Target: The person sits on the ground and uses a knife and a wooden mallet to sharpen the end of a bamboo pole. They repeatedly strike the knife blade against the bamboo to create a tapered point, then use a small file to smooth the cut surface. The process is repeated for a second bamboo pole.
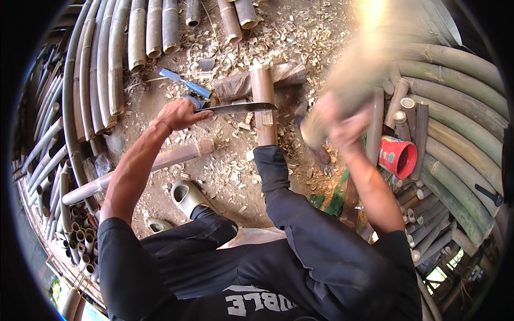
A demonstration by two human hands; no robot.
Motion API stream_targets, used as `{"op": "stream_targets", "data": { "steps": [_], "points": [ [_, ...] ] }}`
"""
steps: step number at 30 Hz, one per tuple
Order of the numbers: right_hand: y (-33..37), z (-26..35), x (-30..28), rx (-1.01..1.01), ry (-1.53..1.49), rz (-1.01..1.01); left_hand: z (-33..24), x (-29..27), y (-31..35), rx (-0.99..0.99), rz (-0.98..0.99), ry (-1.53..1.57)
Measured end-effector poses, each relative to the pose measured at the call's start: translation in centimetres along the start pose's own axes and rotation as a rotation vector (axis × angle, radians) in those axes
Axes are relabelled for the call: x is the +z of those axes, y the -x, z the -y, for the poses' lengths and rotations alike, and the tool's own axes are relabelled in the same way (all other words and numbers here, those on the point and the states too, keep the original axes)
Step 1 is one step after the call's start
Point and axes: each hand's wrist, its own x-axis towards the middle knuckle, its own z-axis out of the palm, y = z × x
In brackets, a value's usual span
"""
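My left hand (180, 114) is closed around the handle of a long dark-bladed knife (243, 108). Its blade lies across a bamboo piece (263, 88), just beyond a pale notch cut in the wall. The far part of this bamboo rests on a short log (234, 87); my dark-covered foot (271, 163) presses against its near end. On the right, my right hand (349, 125) is wrapped around a thick, light-brown wooden club (364, 59), raised and smeared by motion. Its exact shape cannot be made out, and the fingers are partly blurred.
Blue-handled tools (187, 84) lie left of the log. A bamboo length (171, 159) rests near my left forearm. A dark curved tool (316, 147) lies below my right hand, beside a red tub (405, 159). Bamboo poles (91, 69) line both sides; wood chips (235, 176) cover the dirt.
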Motion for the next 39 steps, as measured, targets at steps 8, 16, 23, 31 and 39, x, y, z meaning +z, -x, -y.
{"op": "stream_targets", "data": {
  "steps": [8, 16, 23, 31, 39],
  "points": [
    [-4.9, 2.7, -1.2, -0.062, 0.172, 0.124, 0.3, -0.5, 0.5, -0.026, 0.086, 0.025],
    [2.5, -2.5, 0.9, 0.375, 0.469, 0.780, -0.9, -0.9, -0.3, -0.030, 0.114, -0.073],
    [-1.6, 0.6, -3.2, 0.076, -0.043, -0.017, -2.5, 2.0, 6.2, -0.075, -0.262, -0.088],
    [2.1, -0.1, -4.2, 0.197, -0.066, 0.101, -4.3, -10.3, 0.9, -0.029, 0.044, -0.406],
    [7.1, -2.5, -4.7, 0.307, -0.012, 0.236, -6.3, 1.4, 7.4, -0.003, -0.537, -0.001]
  ]
}}
